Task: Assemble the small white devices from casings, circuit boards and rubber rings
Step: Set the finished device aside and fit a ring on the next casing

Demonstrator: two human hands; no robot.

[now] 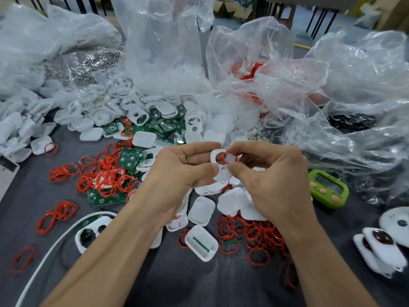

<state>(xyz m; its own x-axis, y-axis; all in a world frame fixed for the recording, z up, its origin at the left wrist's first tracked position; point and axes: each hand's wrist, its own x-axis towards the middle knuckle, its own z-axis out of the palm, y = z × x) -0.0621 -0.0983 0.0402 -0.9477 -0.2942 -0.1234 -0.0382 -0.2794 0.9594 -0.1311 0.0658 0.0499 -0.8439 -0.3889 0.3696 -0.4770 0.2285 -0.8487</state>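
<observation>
My left hand (179, 171) holds a white casing (218, 171) with two round holes between thumb and fingers, above the table's middle. My right hand (272, 176) pinches a red rubber ring (230, 157) against the casing's upper hole. Loose white casings (201, 210) lie under and behind my hands. Green circuit boards (129, 157) are scattered at the centre left. Red rings (106, 178) lie in heaps to the left, and more red rings (254, 235) lie below my right hand.
Clear plastic bags (276, 74) of parts stand along the back and right. A green timer (328, 188) sits right of my hands. Finished devices (380, 249) lie at the right edge. A white cable (46, 255) runs across the grey table (188, 284) at lower left.
</observation>
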